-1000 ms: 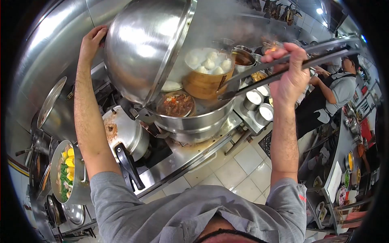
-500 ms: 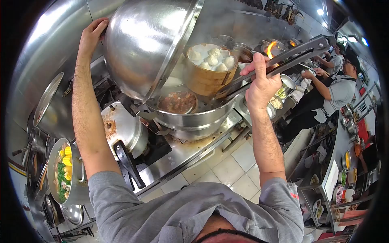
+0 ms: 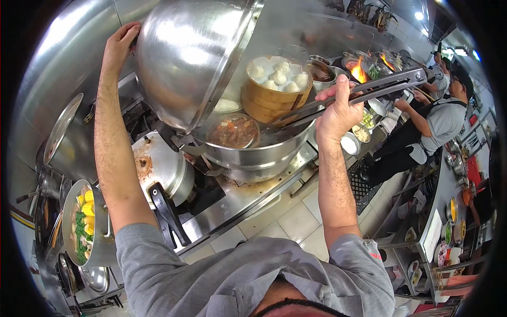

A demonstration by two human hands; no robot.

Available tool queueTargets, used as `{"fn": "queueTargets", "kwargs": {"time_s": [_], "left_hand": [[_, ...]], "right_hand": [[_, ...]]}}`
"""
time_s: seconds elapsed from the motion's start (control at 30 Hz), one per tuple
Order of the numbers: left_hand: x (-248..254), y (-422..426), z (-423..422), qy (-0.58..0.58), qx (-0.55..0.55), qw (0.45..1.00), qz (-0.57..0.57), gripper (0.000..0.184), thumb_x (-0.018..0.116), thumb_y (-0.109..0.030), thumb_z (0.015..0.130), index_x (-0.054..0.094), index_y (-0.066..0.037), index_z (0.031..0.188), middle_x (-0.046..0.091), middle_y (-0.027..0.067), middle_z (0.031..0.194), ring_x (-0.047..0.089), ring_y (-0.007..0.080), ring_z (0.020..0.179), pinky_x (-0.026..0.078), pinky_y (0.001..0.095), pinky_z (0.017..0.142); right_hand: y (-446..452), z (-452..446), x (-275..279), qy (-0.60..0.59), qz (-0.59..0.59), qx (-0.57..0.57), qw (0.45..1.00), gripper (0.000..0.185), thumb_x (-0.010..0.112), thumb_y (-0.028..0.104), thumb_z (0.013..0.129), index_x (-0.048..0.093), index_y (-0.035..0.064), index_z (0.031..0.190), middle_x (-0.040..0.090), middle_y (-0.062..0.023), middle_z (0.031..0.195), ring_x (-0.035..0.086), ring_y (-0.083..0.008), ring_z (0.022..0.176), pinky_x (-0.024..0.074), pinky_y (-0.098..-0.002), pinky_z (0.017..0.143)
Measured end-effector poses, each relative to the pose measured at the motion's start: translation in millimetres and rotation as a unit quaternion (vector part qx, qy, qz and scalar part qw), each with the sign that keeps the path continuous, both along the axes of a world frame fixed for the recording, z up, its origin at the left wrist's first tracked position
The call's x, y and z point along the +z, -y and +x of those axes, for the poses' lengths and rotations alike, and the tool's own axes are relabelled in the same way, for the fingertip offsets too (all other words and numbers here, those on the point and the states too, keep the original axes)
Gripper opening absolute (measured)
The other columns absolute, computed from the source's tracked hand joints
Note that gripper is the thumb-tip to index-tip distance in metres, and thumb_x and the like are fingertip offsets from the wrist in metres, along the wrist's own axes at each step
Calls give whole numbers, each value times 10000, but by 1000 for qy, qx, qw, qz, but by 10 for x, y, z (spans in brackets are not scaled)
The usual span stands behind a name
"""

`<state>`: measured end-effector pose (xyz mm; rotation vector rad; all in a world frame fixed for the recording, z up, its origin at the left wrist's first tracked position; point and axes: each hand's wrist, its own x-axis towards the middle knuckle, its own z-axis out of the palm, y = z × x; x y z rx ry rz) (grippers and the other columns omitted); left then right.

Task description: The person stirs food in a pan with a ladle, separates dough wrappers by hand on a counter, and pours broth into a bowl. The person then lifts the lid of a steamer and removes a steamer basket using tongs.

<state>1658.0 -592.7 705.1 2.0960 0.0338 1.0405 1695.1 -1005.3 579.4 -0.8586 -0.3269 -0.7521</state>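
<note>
My left hand point(image 3: 120, 46) is closed on the handle at the back of a big domed metal lid point(image 3: 190, 58), which is tilted up over the steamer pot point(image 3: 253, 156). In my right hand point(image 3: 339, 113) is a pair of metal tongs point(image 3: 369, 90). Their tips reach down into the pot, close to a round dish of chopped, saucy food point(image 3: 235, 132). Behind the tips stands a bamboo steamer basket point(image 3: 272, 103) holding several white buns point(image 3: 278, 77). A pale item point(image 3: 227, 105) lies partly under the lid's edge. Whether the tips touch the dish, I cannot tell.
A pressure cooker point(image 3: 163, 169) with a black handle sits left of the pot. Farther left is a pot of corn and greens point(image 3: 87, 222). Flames point(image 3: 359, 71) rise on the stove at the back right, where co-workers point(image 3: 443, 116) stand. Steam drifts above the pot.
My right hand and the tongs have shifted a little left, bringing the tips nearer the dish. Steam over the basket has thinned. My left hand and the lid stay in place.
</note>
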Motion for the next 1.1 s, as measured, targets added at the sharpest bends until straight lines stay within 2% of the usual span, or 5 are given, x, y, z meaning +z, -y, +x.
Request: {"fn": "queueTargets", "kwargs": {"time_s": [0.27, 0.47, 0.53, 0.7, 1.1], "left_hand": [[-15, -38, 78, 8, -25, 1000, 13, 362, 549, -334, 865, 604, -72, 1109, 624, 13, 997, 559, 100, 917, 442, 251, 751], [-1, 56, 79, 7, 10, 1000, 25, 365, 548, -333, 865, 604, -75, 1117, 622, 18, 1009, 556, 100, 924, 445, 259, 772], [-2, 16, 93, 3, -12, 1000, 0, 356, 547, -323, 869, 605, -75, 1117, 620, 15, 1011, 551, 97, 928, 445, 254, 769], [-8, -47, 105, 3, -8, 1000, 8, 350, 549, -320, 871, 607, -77, 1117, 616, 7, 1016, 544, 93, 925, 442, 248, 755], [-35, -92, 151, 31, -6, 999, 3, 321, 544, -306, 875, 622, -87, 1096, 623, 3, 983, 550, 94, 888, 427, 235, 725]], "right_hand": [[3, 105, 20, 17, 1, 8, 1000, 219, 647, 190, 828, 515, 29, 757, 515, -40, 521, 494, -120, 427, 403, -241, 433], [3, 155, 0, 30, -2, 28, 999, 198, 648, 176, 825, 535, 25, 762, 534, -50, 566, 509, -134, 437, 423, -242, 440], [64, 138, 43, 68, -42, 132, 988, 211, 648, 200, 826, 545, 19, 797, 544, -59, 592, 528, -145, 469, 441, -246, 462], [122, 133, 183, 97, -130, 275, 948, 321, 628, 301, 838, 555, -2, 915, 597, -98, 690, 607, -182, 589, 477, -254, 519], [-99, 194, 243, 85, -180, 357, 913, 267, 653, 258, 825, 569, 13, 890, 598, -69, 667, 591, -146, 572, 449, -239, 542]]}}
